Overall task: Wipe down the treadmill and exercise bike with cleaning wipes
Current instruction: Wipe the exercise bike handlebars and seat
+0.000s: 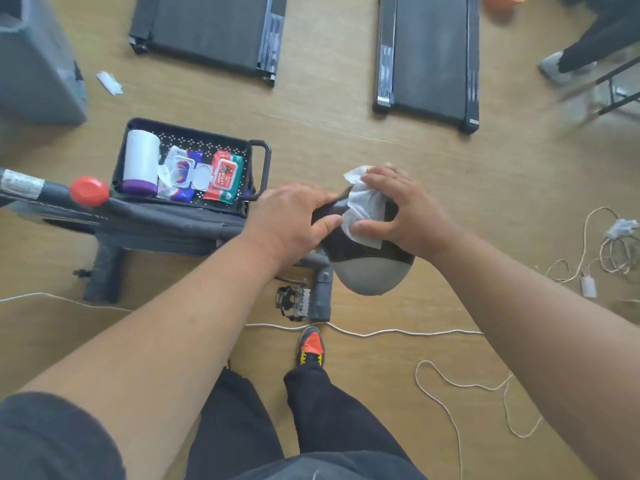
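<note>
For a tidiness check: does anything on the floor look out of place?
Yes. A white scrap lies loose on the floor near the left treadmill, and a white cord trails across the floor by the person's shoe, where it might trip someone.

White cord [381,331] crossing the wooden floor [329,126]; tangled cables with adapter [588,286] at right; grey bin [31,64] upper left; orange object [504,3] at top.

The bike seat's [370,271] narrow front end is hidden under the white wipe [365,206] and both hands. The far edge crops the two treadmills [207,32] and an orange object [502,3]. A seated person's leg [588,46] at far right is blurred. The print on the red wipe pack [225,174] is too small to read.
</note>
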